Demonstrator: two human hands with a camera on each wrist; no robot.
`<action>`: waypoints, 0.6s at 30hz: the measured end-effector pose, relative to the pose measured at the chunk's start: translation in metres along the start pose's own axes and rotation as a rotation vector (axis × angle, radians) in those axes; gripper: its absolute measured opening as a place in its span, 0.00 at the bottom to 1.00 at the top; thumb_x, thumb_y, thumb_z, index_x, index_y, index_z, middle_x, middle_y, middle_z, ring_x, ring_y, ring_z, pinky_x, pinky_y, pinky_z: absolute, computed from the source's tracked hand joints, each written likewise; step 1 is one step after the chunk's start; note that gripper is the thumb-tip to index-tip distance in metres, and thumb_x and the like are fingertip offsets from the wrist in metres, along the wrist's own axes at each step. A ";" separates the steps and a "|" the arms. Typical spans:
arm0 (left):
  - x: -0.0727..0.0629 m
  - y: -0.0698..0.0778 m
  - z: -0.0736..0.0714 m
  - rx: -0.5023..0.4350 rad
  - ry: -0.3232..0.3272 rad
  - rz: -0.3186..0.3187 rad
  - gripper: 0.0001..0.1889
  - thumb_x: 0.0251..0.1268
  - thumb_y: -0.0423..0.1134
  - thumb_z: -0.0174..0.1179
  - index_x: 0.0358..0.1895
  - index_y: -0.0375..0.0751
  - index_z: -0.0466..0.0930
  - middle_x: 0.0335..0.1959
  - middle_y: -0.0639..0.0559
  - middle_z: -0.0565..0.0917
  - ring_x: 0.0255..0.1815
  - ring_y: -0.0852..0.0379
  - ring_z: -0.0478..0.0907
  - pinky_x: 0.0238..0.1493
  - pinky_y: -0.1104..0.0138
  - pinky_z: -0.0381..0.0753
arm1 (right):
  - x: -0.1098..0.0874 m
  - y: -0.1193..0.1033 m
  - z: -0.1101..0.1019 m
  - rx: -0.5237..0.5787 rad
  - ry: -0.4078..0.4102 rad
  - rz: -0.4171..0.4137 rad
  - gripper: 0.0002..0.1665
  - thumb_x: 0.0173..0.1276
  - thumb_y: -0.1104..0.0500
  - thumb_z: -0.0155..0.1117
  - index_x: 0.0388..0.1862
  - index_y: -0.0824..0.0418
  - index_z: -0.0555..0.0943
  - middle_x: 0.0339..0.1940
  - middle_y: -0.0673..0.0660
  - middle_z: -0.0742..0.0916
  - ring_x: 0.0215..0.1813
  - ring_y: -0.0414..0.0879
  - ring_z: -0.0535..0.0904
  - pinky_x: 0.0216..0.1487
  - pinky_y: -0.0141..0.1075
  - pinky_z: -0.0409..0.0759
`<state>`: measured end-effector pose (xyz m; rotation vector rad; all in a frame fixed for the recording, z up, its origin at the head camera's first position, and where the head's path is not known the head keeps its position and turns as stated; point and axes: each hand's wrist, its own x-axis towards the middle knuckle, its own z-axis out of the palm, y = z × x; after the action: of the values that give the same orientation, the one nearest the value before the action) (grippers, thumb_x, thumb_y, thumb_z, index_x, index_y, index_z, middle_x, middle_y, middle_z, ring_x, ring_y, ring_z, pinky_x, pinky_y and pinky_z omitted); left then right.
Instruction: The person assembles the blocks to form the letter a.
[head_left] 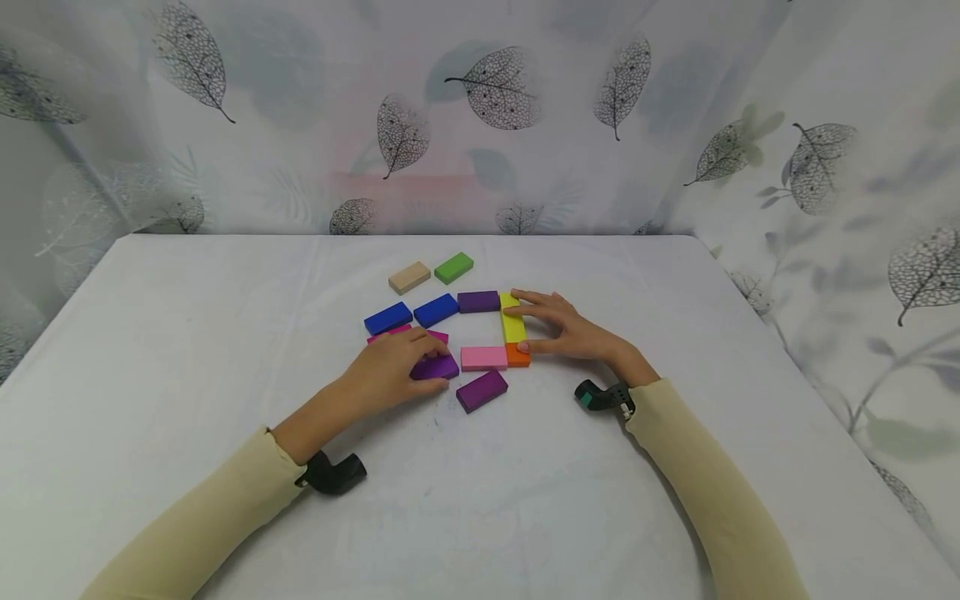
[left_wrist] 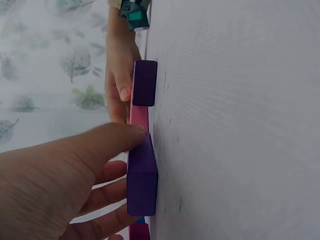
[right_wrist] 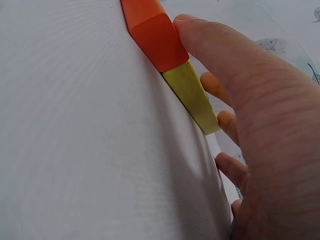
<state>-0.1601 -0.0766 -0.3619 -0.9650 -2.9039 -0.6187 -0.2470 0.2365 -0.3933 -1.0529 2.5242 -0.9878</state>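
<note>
My left hand (head_left: 382,371) grips a purple block (head_left: 438,367) between thumb and fingers, low on the white table. In the left wrist view the thumb lies on one end of that purple block (left_wrist: 142,192). My right hand (head_left: 577,329) has its thumb touching an orange block (head_left: 517,356) and its fairly straight fingers on a yellow block (head_left: 513,327). The right wrist view shows the orange block (right_wrist: 157,42) end to end with the yellow block (right_wrist: 192,95). A light pink block (head_left: 483,359) touches the orange one. Magenta pieces (head_left: 437,337) are partly hidden by my left hand.
Two blue blocks (head_left: 388,318) and a dark purple block (head_left: 478,302) line the far side, leading to the yellow block. A tan block (head_left: 409,277) and a green block (head_left: 453,267) lie farther back. Another purple block (head_left: 482,391) lies nearer me.
</note>
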 end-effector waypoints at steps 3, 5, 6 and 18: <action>0.001 0.000 0.000 -0.001 -0.003 0.005 0.21 0.59 0.47 0.68 0.52 0.40 0.82 0.51 0.46 0.83 0.54 0.50 0.78 0.55 0.54 0.78 | 0.000 0.000 0.000 -0.002 -0.001 0.002 0.35 0.64 0.56 0.67 0.70 0.57 0.71 0.78 0.58 0.60 0.79 0.55 0.48 0.74 0.58 0.27; 0.001 0.001 0.000 -0.002 -0.004 0.009 0.21 0.59 0.47 0.67 0.52 0.40 0.82 0.51 0.46 0.83 0.54 0.50 0.78 0.55 0.54 0.78 | 0.000 0.000 0.000 -0.003 0.000 0.004 0.35 0.64 0.56 0.67 0.70 0.56 0.71 0.78 0.58 0.60 0.79 0.55 0.48 0.74 0.58 0.27; 0.001 0.001 0.000 -0.003 -0.004 0.011 0.20 0.59 0.46 0.67 0.52 0.39 0.82 0.51 0.46 0.83 0.54 0.50 0.78 0.55 0.54 0.78 | 0.000 0.001 0.000 -0.003 0.000 0.006 0.35 0.64 0.56 0.67 0.70 0.56 0.71 0.78 0.58 0.60 0.79 0.55 0.48 0.74 0.58 0.27; 0.005 -0.009 0.001 0.004 0.139 0.029 0.12 0.63 0.44 0.66 0.45 0.40 0.85 0.41 0.48 0.83 0.35 0.57 0.78 0.38 0.65 0.79 | 0.000 0.000 0.000 -0.004 -0.003 -0.001 0.34 0.65 0.56 0.67 0.70 0.56 0.71 0.78 0.58 0.60 0.79 0.55 0.48 0.74 0.58 0.27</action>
<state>-0.1695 -0.0800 -0.3652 -0.9220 -2.7640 -0.6496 -0.2470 0.2371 -0.3933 -1.0554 2.5253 -0.9810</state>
